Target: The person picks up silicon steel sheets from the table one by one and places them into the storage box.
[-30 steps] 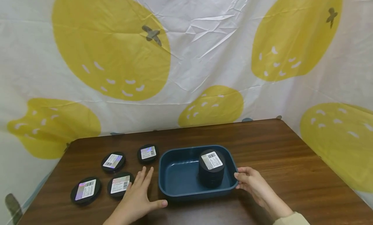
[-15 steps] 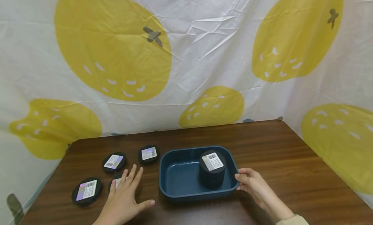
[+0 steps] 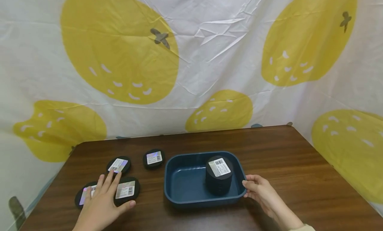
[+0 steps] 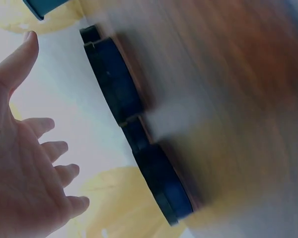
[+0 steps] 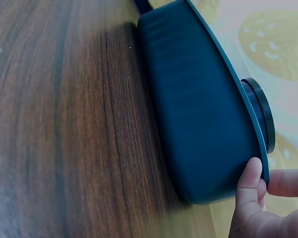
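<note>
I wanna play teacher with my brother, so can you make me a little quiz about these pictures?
1. How many black discs lie on the table, outside the tray?
2. True or false: the stack stands in the left end of the tray.
3. Which grip pinches the tray, left or right?

Key:
1. Four.
2. False; the stack stands toward the right end.
3. The right grip.

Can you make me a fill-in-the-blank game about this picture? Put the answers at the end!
1. Outside the tray, ____ black discs lie on the table.
2. The black stack in the tray stands nearer the person's ____ hand.
3. The left hand, with its fingers spread, holds ____.
4. The big fruit shapes on the cloth are coloured ____.

Missing words: four; right; nothing; yellow.
</note>
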Motion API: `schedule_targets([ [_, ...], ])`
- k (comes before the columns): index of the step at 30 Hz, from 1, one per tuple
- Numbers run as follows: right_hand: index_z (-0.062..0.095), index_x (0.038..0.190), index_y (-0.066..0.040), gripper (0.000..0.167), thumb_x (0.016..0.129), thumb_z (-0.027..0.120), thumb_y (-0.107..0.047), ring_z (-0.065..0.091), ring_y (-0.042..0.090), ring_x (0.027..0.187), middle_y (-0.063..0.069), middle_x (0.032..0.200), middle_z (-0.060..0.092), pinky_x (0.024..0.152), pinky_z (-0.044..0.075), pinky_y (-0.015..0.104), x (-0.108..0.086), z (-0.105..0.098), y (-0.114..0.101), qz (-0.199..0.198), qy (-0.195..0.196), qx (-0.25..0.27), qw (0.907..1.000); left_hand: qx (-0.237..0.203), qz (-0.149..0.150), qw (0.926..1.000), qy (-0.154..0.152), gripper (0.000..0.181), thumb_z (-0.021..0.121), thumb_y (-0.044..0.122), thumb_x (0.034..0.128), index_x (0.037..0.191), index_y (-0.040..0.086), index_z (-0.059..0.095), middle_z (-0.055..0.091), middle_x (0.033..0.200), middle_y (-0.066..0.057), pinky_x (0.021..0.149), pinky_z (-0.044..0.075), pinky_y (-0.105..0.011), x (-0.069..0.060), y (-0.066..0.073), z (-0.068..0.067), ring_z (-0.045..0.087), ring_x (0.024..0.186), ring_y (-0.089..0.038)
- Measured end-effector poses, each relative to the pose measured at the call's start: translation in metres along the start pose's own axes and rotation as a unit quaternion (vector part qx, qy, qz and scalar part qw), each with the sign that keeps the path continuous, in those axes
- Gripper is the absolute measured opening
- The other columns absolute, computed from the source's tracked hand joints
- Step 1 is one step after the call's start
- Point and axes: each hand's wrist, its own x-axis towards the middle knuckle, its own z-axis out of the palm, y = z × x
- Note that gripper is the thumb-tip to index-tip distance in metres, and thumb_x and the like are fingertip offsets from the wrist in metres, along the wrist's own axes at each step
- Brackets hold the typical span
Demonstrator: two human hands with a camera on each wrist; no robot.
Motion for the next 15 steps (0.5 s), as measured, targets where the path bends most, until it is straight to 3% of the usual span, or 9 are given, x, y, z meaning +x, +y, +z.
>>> schedule_targets([
  [8,0.035,0.12,0.018,0.04,0.09,0.05,-0.005,0.052,0.015,0.072,0.011,0.087,0.053,0.065,0.051,0.024,-0.001,0.0,0.0,0.001,-0.002,0.002,1.0,0.013,-0.014,0.9998,-0.006,0.108,0.054,0.072,0.0747,0.147,0.001,0.017,0.006,0.151,-0.027,0.097,-0.018,-0.068,-0.007,-0.02,-0.005,-0.004,0.136,-0.048],
  [15,0.035,0.12,0.018,0.041,0.091,0.05,-0.005,0.053,0.015,0.072,0.011,0.086,0.054,0.065,0.051,0.023,-0.001,0.0,-0.001,0.004,-0.007,-0.002,1.0,-0.002,-0.016,0.9998,-0.011,0.106,0.058,0.065,0.0782,0.147,0.0,0.011,0.008,0.149,-0.031,0.093,0.005,-0.077,-0.005,-0.044,-0.015,0.008,0.132,-0.055],
])
